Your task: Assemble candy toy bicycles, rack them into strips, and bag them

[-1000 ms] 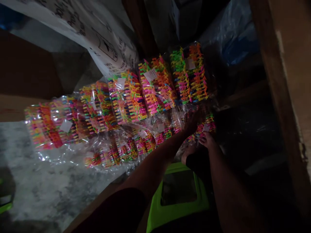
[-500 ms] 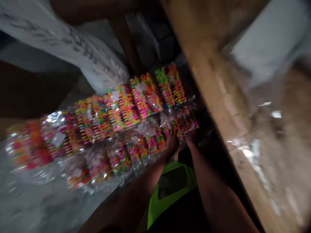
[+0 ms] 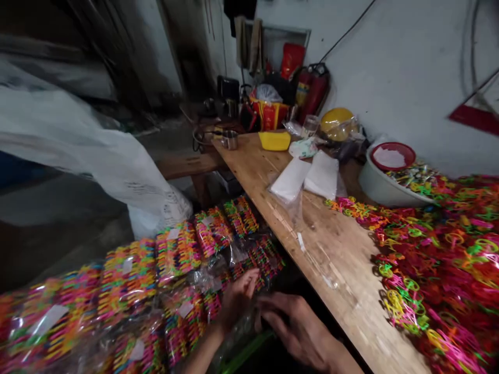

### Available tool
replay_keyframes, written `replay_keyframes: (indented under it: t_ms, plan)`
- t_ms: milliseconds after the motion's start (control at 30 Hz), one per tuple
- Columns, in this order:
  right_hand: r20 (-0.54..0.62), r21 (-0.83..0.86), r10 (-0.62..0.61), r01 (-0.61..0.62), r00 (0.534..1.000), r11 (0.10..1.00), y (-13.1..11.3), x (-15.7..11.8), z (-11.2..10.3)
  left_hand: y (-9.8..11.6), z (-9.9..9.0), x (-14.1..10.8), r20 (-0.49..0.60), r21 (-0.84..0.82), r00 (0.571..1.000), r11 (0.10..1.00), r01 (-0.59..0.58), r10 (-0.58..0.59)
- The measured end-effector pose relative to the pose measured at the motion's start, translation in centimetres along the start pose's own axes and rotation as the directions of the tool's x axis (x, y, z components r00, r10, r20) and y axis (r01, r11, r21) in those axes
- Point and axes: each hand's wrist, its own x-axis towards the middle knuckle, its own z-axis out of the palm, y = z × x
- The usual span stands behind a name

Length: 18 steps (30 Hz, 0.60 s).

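My left hand [image 3: 240, 288] is raised over the near end of the packed rows, with its fingers loosely extended and nothing visible in them. Just right of it, by the table edge, my right hand [image 3: 298, 324] has its fingers apart and loosely bent, and no held thing shows. Beneath and left of the hands lie clear plastic packs of bright multicoloured plastic pieces [image 3: 177, 254] in two rows, several with a white label. Below my hands a bright green strip [image 3: 247, 356] is partly hidden.
A wooden table [image 3: 331, 249] runs along my right, bearing a big heap of colourful plastic pieces [image 3: 460, 259], a white basin [image 3: 376, 184], empty clear bags [image 3: 290, 179] and a yellow container [image 3: 275, 140]. A large white sack [image 3: 113, 166] stands left; a bench [image 3: 187, 165] is behind.
The view has tilted up, bringing the tabletop, heap and wall into sight. Both hands have come up from the packs' end, where they were reaching down.
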Motion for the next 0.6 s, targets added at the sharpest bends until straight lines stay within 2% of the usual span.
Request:
replay_keyframes:
  t_ms: [67, 133, 167, 200, 267, 333, 400, 433, 467, 600]
  plan:
    - [-0.207, -0.052, 0.016, -0.027, 0.978, 0.998, 1.0, -5.2, -2.2, 3.5, -1.8, 1.7, -0.019, -0.022, 0.990, 0.990, -0.142, 0.142]
    - [-0.408, -0.157, 0.095, -0.173, 0.908, 0.972, 3.6, -10.2, -4.2, 7.7, -3.0, 3.9, -0.104, 0.011, 0.956, 0.961, -0.275, 0.275]
    - [-0.497, -0.188, 0.136, -0.259, 0.857, 0.948, 5.3, -12.5, -5.0, 9.8, -3.4, 5.2, -0.128, 0.064, 0.939, 0.948, -0.312, 0.318]
    - [-0.549, -0.218, 0.160, -0.326, 0.820, 0.920, 6.9, -14.4, -5.6, 11.8, -3.6, 6.7, -0.149, 0.141, 0.927, 0.936, -0.324, 0.343]
    - [-0.617, -0.298, 0.101, -0.351, 0.780, 0.888, 9.8, -17.2, -6.1, 15.2, -3.7, 10.2, -0.174, 0.231, 0.927, 0.929, -0.291, 0.333]
    - [-0.662, -0.330, 0.034, -0.332, 0.749, 0.884, 11.3, -18.4, -5.7, 17.7, -3.3, 14.2, -0.187, 0.316, 0.938, 0.922, -0.225, 0.293]
    - [-0.707, -0.285, 0.017, -0.307, 0.707, 0.908, 11.3, -18.5, -5.0, 19.2, -2.4, 18.1, -0.184, 0.389, 0.953, 0.908, -0.156, 0.243]
    - [-0.740, -0.237, 0.026, -0.296, 0.672, 0.926, 10.9, -18.3, -4.8, 19.7, -1.6, 19.7, -0.178, 0.422, 0.959, 0.898, -0.126, 0.218]
    - [-0.764, -0.198, 0.021, -0.266, 0.645, 0.944, 10.5, -18.0, -4.8, 20.0, -0.7, 21.2, -0.170, 0.452, 0.967, 0.887, -0.093, 0.188]
    - [-0.780, -0.119, 0.000, -0.149, 0.626, 0.982, 9.3, -17.0, -5.4, 19.7, 3.4, 24.5, -0.078, 0.569, 0.996, 0.822, 0.013, 0.038]
